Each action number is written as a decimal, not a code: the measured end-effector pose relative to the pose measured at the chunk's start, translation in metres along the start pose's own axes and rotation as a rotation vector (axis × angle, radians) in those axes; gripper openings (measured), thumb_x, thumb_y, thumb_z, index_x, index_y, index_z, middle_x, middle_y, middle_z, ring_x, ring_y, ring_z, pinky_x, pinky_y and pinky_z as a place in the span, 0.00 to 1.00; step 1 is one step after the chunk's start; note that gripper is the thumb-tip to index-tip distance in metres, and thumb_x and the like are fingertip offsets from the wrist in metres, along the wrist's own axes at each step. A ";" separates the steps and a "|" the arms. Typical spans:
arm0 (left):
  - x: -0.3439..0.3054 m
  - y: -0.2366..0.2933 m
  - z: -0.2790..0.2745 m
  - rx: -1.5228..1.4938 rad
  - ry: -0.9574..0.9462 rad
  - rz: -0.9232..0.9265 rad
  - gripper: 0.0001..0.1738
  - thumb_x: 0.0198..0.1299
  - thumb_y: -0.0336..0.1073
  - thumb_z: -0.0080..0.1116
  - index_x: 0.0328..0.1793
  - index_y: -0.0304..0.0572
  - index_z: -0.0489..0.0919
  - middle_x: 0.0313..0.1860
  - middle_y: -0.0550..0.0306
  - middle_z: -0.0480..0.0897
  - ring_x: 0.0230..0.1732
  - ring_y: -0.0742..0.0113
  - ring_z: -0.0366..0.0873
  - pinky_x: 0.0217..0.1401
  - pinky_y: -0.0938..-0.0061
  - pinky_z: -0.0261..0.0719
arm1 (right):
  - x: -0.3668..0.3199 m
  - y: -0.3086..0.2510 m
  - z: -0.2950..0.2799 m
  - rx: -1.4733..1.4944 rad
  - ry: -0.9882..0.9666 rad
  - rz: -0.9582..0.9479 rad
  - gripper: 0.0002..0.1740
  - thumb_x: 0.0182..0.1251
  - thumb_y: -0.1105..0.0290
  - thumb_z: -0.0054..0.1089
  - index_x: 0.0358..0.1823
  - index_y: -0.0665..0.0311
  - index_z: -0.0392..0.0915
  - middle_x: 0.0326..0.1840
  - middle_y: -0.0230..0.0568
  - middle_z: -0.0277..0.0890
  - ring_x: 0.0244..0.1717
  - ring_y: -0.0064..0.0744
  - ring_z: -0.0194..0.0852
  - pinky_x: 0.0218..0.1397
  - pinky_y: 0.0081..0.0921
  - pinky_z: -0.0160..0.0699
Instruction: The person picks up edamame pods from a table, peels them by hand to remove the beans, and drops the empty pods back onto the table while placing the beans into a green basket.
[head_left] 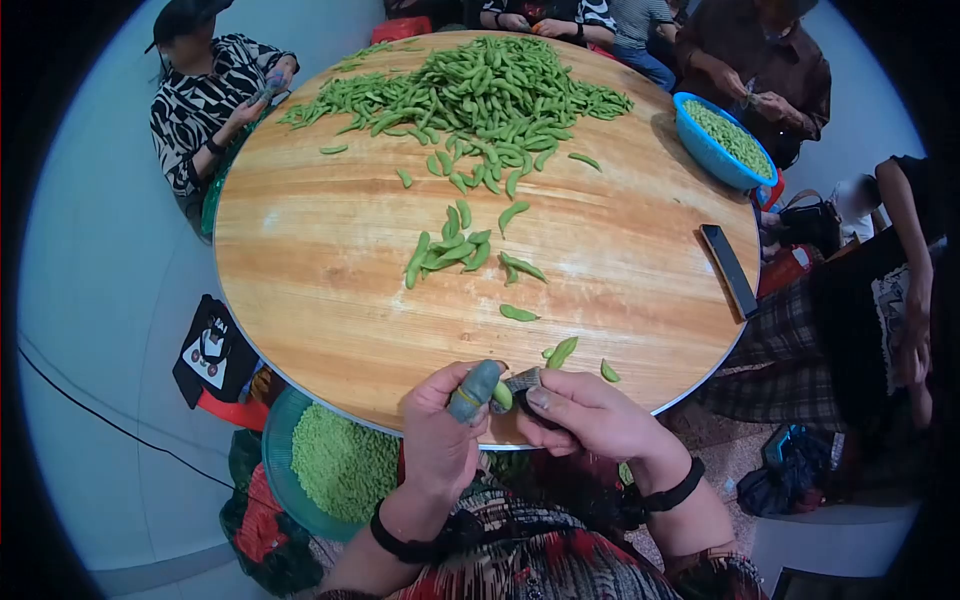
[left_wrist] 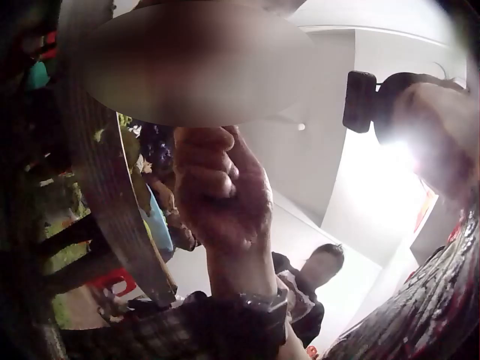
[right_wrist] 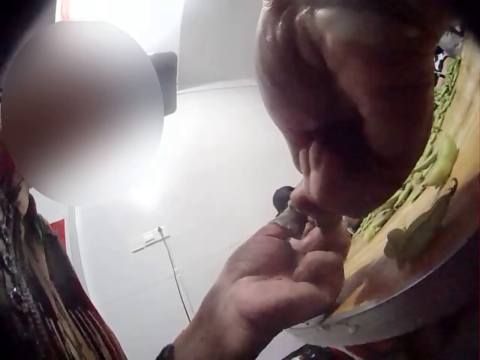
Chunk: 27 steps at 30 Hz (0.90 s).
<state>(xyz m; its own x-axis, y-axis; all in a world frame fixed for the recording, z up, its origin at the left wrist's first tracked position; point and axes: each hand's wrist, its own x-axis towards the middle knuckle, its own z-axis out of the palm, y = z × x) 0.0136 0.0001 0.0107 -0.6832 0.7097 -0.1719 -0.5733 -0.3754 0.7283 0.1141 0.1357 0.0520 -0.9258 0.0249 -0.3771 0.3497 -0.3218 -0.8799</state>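
Observation:
Above the near edge of the round wooden table (head_left: pixel 330 310), my two hands meet around a green soybean pod (head_left: pixel 502 396). My left hand (head_left: pixel 440 425) pinches it on one side, its thumb wrapped in a grey-green cover. On the other side my right hand (head_left: pixel 602 418) pinches it with thumb and finger; a ribbed grey cover sits on one fingertip. From the right wrist, the left hand (right_wrist: pixel 277 281) appears below the large, close right hand (right_wrist: pixel 352 105), fingertips together. The pod is hidden there. Several loose pods (head_left: pixel 455 250) lie on the table beyond my hands.
A big heap of pods (head_left: pixel 490 90) covers the far side. A blue bowl of shelled beans (head_left: pixel 690 125) and a phone (head_left: pixel 730 272) lie toward the right edge. Below left stands a green basin (head_left: pixel 278 440) of shelled beans. Other people sit or stand around the table.

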 end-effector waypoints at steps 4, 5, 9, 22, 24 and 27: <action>0.001 -0.004 0.000 0.149 0.031 0.057 0.10 0.57 0.27 0.54 0.44 0.31 0.78 0.29 0.60 0.78 0.23 0.83 0.68 0.21 0.90 0.59 | 0.000 0.001 0.002 0.049 0.005 0.018 0.14 0.74 0.63 0.41 0.30 0.63 0.68 0.20 0.25 0.62 0.17 0.13 0.52 0.19 0.12 0.52; 0.001 -0.004 0.000 0.149 0.030 0.054 0.10 0.57 0.27 0.54 0.44 0.31 0.78 0.29 0.60 0.78 0.23 0.83 0.68 0.21 0.90 0.59 | 0.001 0.004 0.004 0.040 0.038 0.015 0.14 0.73 0.63 0.41 0.30 0.62 0.68 0.20 0.25 0.62 0.17 0.12 0.52 0.18 0.12 0.51; -0.001 -0.002 -0.002 0.142 -0.133 0.082 0.11 0.53 0.26 0.59 0.43 0.31 0.78 0.28 0.63 0.76 0.26 0.81 0.70 0.25 0.89 0.62 | -0.001 0.006 0.006 0.330 -0.011 0.094 0.12 0.73 0.65 0.43 0.30 0.61 0.67 0.20 0.25 0.63 0.15 0.11 0.51 0.16 0.11 0.50; 0.012 -0.008 -0.003 0.321 -0.011 0.240 0.15 0.54 0.20 0.53 0.50 0.31 0.74 0.33 0.58 0.77 0.27 0.80 0.70 0.22 0.90 0.61 | 0.020 0.000 -0.004 -0.128 0.174 -0.049 0.15 0.69 0.63 0.49 0.27 0.65 0.72 0.15 0.27 0.64 0.17 0.13 0.58 0.20 0.14 0.58; 0.015 0.000 -0.008 0.153 -0.003 0.132 0.15 0.56 0.21 0.52 0.50 0.31 0.74 0.33 0.57 0.77 0.26 0.80 0.69 0.20 0.90 0.59 | 0.030 -0.012 -0.016 -0.375 0.203 -0.124 0.14 0.67 0.63 0.50 0.28 0.66 0.72 0.16 0.33 0.67 0.18 0.21 0.65 0.22 0.21 0.63; 0.018 0.006 -0.008 -0.038 0.021 0.002 0.14 0.57 0.22 0.49 0.50 0.30 0.74 0.34 0.56 0.77 0.25 0.79 0.68 0.18 0.90 0.56 | 0.067 -0.036 -0.052 -1.107 0.558 -0.403 0.13 0.62 0.62 0.52 0.34 0.67 0.75 0.23 0.52 0.75 0.27 0.50 0.76 0.33 0.40 0.74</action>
<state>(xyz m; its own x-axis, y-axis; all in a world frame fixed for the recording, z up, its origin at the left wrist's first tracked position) -0.0054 0.0056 0.0068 -0.6931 0.6967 -0.1848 -0.5888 -0.3994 0.7027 0.0470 0.1981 0.0435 -0.9021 0.4101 0.1342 0.2428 0.7395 -0.6278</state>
